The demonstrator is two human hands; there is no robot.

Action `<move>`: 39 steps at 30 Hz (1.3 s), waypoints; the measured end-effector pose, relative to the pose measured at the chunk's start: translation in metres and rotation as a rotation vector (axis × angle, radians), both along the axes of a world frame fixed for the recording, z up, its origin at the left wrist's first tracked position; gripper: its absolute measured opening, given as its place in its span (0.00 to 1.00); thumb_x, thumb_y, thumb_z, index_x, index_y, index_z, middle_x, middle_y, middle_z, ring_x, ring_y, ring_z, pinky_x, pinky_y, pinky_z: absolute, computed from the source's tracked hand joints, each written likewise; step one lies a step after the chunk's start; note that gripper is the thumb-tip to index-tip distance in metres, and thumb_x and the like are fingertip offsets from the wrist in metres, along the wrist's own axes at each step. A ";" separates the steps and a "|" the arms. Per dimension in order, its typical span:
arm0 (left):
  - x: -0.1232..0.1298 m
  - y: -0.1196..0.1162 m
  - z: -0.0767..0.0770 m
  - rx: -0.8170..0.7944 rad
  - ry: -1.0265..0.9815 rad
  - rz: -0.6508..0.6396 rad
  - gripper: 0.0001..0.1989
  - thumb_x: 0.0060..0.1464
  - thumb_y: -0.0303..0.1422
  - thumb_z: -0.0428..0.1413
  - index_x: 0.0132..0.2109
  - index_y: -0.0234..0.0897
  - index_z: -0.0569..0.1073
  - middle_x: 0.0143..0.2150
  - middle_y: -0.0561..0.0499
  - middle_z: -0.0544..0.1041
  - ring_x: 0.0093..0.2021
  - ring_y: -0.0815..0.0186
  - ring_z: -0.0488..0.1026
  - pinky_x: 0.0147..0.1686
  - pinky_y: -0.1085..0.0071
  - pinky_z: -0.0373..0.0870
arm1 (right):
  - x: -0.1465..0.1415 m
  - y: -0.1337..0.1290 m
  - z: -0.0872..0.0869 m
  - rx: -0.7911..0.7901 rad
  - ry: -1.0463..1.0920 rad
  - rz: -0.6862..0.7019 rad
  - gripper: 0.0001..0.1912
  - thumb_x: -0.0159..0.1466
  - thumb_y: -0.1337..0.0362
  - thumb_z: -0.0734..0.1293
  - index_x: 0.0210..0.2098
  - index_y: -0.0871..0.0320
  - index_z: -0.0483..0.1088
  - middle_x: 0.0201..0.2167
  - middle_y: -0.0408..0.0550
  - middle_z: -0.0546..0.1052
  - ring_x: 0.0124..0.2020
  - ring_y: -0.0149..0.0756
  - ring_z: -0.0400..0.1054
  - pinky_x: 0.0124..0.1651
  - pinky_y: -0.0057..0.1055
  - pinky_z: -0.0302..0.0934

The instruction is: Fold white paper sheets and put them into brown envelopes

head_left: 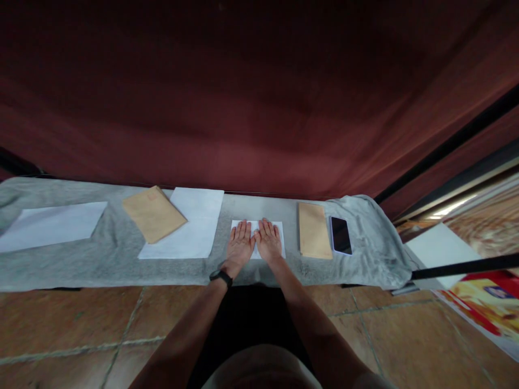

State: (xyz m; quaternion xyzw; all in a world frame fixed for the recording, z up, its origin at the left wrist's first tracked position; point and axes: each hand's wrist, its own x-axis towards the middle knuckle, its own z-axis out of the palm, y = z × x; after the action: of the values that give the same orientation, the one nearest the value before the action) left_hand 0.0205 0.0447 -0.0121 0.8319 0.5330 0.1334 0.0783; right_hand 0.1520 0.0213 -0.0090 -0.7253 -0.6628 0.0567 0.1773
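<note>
A small white sheet of paper lies in front of me on the grey cloth, partly covered by both hands. My left hand rests flat on its left half, fingers stretched out and pointing away from me. Flat on the right half is my right hand, its fingers slightly spread and its thumb close to the left hand. To the right lies a brown envelope. On the left, another brown envelope sits askew on top of larger white sheets.
A phone lies dark-screened beside the right envelope. More white paper is at the far left of the cloth-covered bench. Behind it hangs a dark red curtain. Black bars and a red-yellow box stand at right.
</note>
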 end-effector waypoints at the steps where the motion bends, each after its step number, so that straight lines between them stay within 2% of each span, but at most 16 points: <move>1: 0.000 0.001 0.000 0.003 -0.013 0.015 0.31 0.69 0.38 0.39 0.73 0.28 0.54 0.75 0.37 0.55 0.76 0.54 0.46 0.73 0.51 0.43 | 0.002 0.000 -0.001 0.003 -0.002 -0.022 0.27 0.76 0.58 0.52 0.71 0.61 0.58 0.73 0.56 0.57 0.74 0.45 0.50 0.74 0.50 0.41; 8: -0.004 0.003 -0.002 0.023 -0.037 0.094 0.35 0.69 0.45 0.41 0.72 0.23 0.55 0.75 0.32 0.54 0.76 0.51 0.47 0.73 0.53 0.44 | 0.021 -0.013 -0.012 0.083 -0.030 -0.168 0.32 0.75 0.56 0.56 0.72 0.68 0.54 0.73 0.63 0.56 0.73 0.51 0.51 0.73 0.52 0.44; 17: -0.005 0.001 -0.002 0.050 -0.051 0.140 0.33 0.69 0.43 0.41 0.72 0.25 0.56 0.74 0.32 0.57 0.76 0.49 0.49 0.72 0.48 0.45 | 0.030 -0.028 -0.022 0.154 -0.068 -0.202 0.32 0.75 0.55 0.56 0.71 0.72 0.56 0.71 0.67 0.59 0.71 0.52 0.55 0.72 0.52 0.48; 19: 0.002 -0.005 -0.003 0.032 -0.041 0.097 0.31 0.69 0.41 0.41 0.72 0.29 0.57 0.74 0.36 0.57 0.76 0.51 0.48 0.73 0.49 0.45 | 0.030 -0.027 -0.023 0.175 -0.065 -0.205 0.32 0.74 0.55 0.56 0.71 0.71 0.56 0.71 0.66 0.59 0.71 0.52 0.55 0.71 0.52 0.48; 23: 0.020 -0.018 -0.003 -0.025 -0.013 -0.081 0.28 0.69 0.38 0.40 0.72 0.36 0.60 0.75 0.45 0.57 0.76 0.55 0.48 0.73 0.52 0.45 | 0.030 -0.026 -0.022 0.154 -0.053 -0.207 0.32 0.74 0.57 0.56 0.71 0.70 0.55 0.71 0.66 0.58 0.72 0.52 0.54 0.72 0.52 0.47; 28: 0.026 -0.012 0.001 -0.023 -0.001 -0.151 0.29 0.70 0.38 0.39 0.72 0.33 0.60 0.75 0.42 0.56 0.76 0.55 0.48 0.73 0.52 0.45 | 0.029 -0.027 -0.021 0.112 -0.049 -0.205 0.32 0.74 0.58 0.57 0.71 0.70 0.54 0.72 0.65 0.56 0.72 0.51 0.53 0.72 0.52 0.46; 34: 0.011 0.011 0.006 0.004 -0.016 -0.072 0.31 0.69 0.41 0.41 0.72 0.28 0.59 0.75 0.37 0.55 0.75 0.53 0.50 0.73 0.53 0.45 | 0.029 -0.028 -0.017 0.107 -0.050 -0.205 0.32 0.74 0.57 0.57 0.72 0.71 0.54 0.72 0.66 0.56 0.73 0.51 0.52 0.73 0.52 0.46; 39: -0.002 0.008 0.005 0.034 0.037 0.017 0.33 0.69 0.43 0.40 0.72 0.23 0.56 0.74 0.33 0.54 0.75 0.51 0.49 0.73 0.52 0.45 | 0.028 -0.028 -0.015 0.092 -0.073 -0.212 0.33 0.74 0.57 0.57 0.71 0.73 0.54 0.72 0.66 0.55 0.72 0.52 0.53 0.73 0.51 0.46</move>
State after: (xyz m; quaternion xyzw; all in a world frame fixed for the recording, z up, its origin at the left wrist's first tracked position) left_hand 0.0181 0.0527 -0.0070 0.8309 0.5389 0.1275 0.0530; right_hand 0.1803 -0.0065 -0.0245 -0.7839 -0.5904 -0.0194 0.1910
